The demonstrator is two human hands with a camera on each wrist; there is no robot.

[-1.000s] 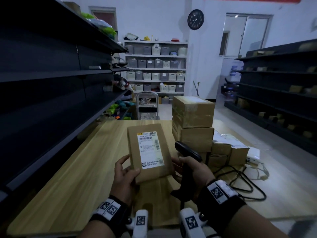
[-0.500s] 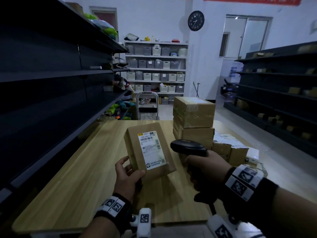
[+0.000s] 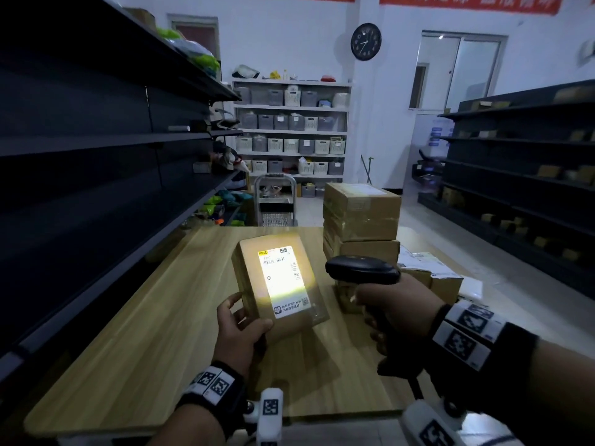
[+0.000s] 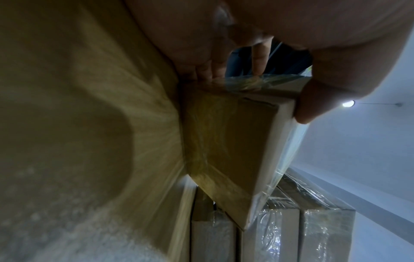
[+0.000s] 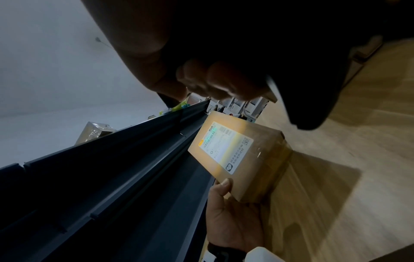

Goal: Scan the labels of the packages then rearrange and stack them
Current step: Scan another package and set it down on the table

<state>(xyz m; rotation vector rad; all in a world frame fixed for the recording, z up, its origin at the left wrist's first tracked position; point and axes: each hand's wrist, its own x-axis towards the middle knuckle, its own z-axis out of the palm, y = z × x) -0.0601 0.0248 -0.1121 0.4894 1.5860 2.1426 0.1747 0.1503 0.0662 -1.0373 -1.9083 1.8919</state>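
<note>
My left hand [image 3: 240,326] grips the near corner of a flat brown package [image 3: 248,272], tilted up off the wooden table [image 3: 128,349]. Its white label [image 3: 283,281] glows under a bright scanner light. My right hand [image 3: 396,313] is wrapped around the handle of a black barcode scanner [image 3: 362,270], aimed at the label from the right. The right wrist view shows the lit label [image 5: 224,145] on the package [image 5: 264,159], with my left hand [image 5: 230,218] below it. In the left wrist view my thumb [image 4: 313,104] presses the package [image 4: 224,141] edge.
Two taped cardboard boxes [image 3: 360,217] stand stacked on the table behind the scanner, with smaller parcels [image 3: 431,275] to their right. Dark shelving [image 3: 96,149] runs along the left and right [image 3: 521,175]. A white rack of bins [image 3: 289,130] and a step stool [image 3: 275,201] stand beyond the table.
My right hand raised the scanner from low beside the package to level with it and pointed it at the label. The scanner light now floods the label. The package tilted slightly leftward.
</note>
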